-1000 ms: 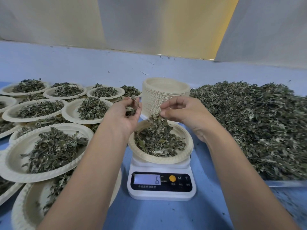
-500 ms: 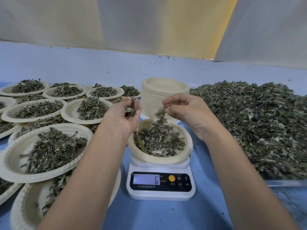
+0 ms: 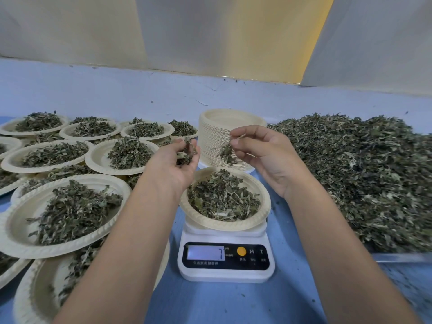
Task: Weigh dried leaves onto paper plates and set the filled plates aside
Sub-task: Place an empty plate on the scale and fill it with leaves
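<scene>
A paper plate (image 3: 263, 208) with a heap of dried leaves stands on the white scale (image 3: 225, 273), whose display reads 7. Just above the plate's left rim, my left hand (image 3: 174, 163) cups a small clump of leaves (image 3: 185, 153) in curled fingers. My right hand (image 3: 259, 155) is raised over the plate's far side and pinches a sprig of leaves (image 3: 225, 152) between thumb and fingertips; the sprig dangles clear of the heap.
A tall stack of unused paper plates (image 3: 217, 139) stands behind the scale. A big loose pile of dried leaves (image 3: 364, 174) covers the right side. Several filled plates (image 3: 70, 249) overlap on the left of the blue table (image 3: 233, 305).
My right hand has lifted a sprig up off the heap on the plate. The scale reading went from 6 to 7. My left hand has barely moved.
</scene>
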{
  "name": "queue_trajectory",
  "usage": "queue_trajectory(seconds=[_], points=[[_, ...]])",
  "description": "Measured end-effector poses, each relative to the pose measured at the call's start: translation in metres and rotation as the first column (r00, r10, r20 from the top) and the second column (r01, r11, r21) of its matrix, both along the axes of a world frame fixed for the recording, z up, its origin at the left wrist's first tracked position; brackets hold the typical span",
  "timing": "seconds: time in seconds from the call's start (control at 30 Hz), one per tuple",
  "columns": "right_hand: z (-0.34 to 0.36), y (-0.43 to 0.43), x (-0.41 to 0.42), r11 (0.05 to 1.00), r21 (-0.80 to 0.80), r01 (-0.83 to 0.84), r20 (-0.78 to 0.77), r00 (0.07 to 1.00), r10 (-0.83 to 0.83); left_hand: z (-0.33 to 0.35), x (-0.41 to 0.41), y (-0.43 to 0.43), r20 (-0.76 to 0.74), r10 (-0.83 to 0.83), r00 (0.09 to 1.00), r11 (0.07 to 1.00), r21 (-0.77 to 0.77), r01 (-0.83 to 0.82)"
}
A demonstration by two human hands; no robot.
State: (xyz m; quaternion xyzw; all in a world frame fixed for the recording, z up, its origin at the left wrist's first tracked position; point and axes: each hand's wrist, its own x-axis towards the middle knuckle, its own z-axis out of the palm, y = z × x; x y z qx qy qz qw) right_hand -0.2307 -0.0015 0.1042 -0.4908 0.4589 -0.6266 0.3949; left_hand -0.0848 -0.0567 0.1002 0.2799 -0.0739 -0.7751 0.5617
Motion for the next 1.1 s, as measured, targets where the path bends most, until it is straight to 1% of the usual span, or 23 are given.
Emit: queue_trajectory(seconds=[0.27,0.33,0.5,0.8,0.87,0.97,1.03,1.1], points=[[0.000,0.000,0.001,0.999,-0.012,-0.034,0.060,0.998,0.035,0.003,-0.002,0.003,0.042,-0.027,0.999,0.999,-0.030,0.028],[0.001,0.001,0.000,0.999,-0.021,-0.035,0.101,0.994,0.037,0.005,-0.004,0.005,0.063,-0.042,0.997,0.998,-0.050,0.045],[0.004,0.005,-0.004,0.997,-0.051,-0.057,0.284,0.956,0.069,0.009,-0.011,0.013,0.126,-0.073,0.989,0.992,-0.095,0.085],[0.003,0.002,0.002,0.994,-0.064,-0.094,0.401,0.909,0.112,0.007,-0.019,0.022,0.137,-0.130,0.982,0.986,-0.088,0.142],[0.004,0.003,0.002,0.995,-0.069,-0.072,0.442,0.892,0.095,0.009,-0.024,0.024,0.135,-0.148,0.980,0.982,-0.095,0.162],[0.004,0.005,-0.002,0.999,-0.045,0.001,0.518,0.855,0.022,0.015,-0.040,0.031,0.119,-0.194,0.974,0.972,-0.111,0.207],[0.004,0.006,-0.007,0.996,-0.016,0.090,0.564,0.823,-0.065,0.019,-0.060,0.038,0.130,-0.205,0.970,0.966,-0.135,0.222],[0.004,0.009,-0.015,0.974,0.017,0.226,0.591,0.784,-0.192,0.019,-0.085,0.045,0.140,-0.207,0.968,0.963,-0.147,0.227]])
